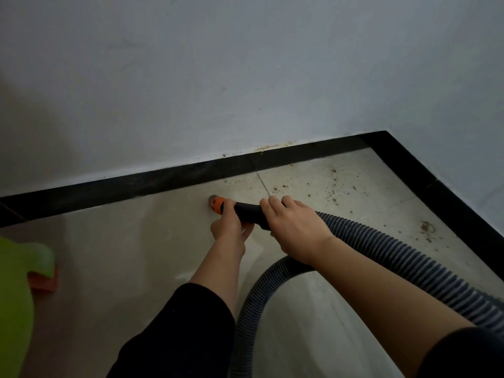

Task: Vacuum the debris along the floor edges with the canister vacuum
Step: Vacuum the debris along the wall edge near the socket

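Pale floor (122,255) by black skirting (136,184): left hand (228,227), right hand (296,227) tight around vacuum nozzle (248,211), debris (426,227) beyond.

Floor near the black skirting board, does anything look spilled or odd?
Yes: brown crumbly debris is scattered over the pale tile floor towards the right corner, and a yellowish stain marks the white wall just above the black skirting board.
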`<action>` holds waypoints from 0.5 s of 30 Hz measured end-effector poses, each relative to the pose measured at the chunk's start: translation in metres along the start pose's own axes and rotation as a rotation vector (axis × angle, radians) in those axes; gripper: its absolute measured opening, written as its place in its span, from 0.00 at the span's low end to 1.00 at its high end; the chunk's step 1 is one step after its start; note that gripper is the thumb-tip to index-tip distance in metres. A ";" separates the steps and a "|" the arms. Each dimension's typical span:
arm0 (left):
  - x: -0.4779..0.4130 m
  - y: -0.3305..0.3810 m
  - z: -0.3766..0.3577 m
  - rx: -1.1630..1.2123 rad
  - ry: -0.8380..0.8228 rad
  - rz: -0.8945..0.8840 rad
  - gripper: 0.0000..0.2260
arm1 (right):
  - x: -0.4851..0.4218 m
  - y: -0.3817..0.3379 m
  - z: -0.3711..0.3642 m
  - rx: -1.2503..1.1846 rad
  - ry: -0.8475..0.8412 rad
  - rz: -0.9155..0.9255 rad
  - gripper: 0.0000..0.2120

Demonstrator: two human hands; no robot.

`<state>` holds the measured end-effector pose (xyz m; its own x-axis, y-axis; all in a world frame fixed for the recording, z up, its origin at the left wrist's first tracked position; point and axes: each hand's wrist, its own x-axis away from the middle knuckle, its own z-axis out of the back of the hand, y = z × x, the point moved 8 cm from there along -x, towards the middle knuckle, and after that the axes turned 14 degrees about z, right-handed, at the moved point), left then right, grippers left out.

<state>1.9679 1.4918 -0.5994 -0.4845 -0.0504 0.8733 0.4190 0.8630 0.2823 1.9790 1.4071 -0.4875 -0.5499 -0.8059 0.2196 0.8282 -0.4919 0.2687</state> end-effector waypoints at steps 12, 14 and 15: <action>0.000 0.019 0.014 -0.007 0.072 -0.029 0.14 | -0.018 -0.010 0.001 -0.019 0.045 -0.001 0.28; 0.001 0.020 0.015 -0.005 0.081 -0.035 0.15 | -0.019 -0.011 0.001 -0.019 0.049 0.004 0.27; 0.002 0.020 0.016 -0.002 0.082 -0.038 0.15 | -0.020 -0.011 0.001 -0.018 0.050 0.008 0.27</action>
<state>1.9635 1.5167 -0.5985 -0.4357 -0.1247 0.8914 0.4030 0.8585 0.3170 1.9804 1.4290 -0.4937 -0.5379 -0.8248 0.1742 0.8343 -0.4912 0.2503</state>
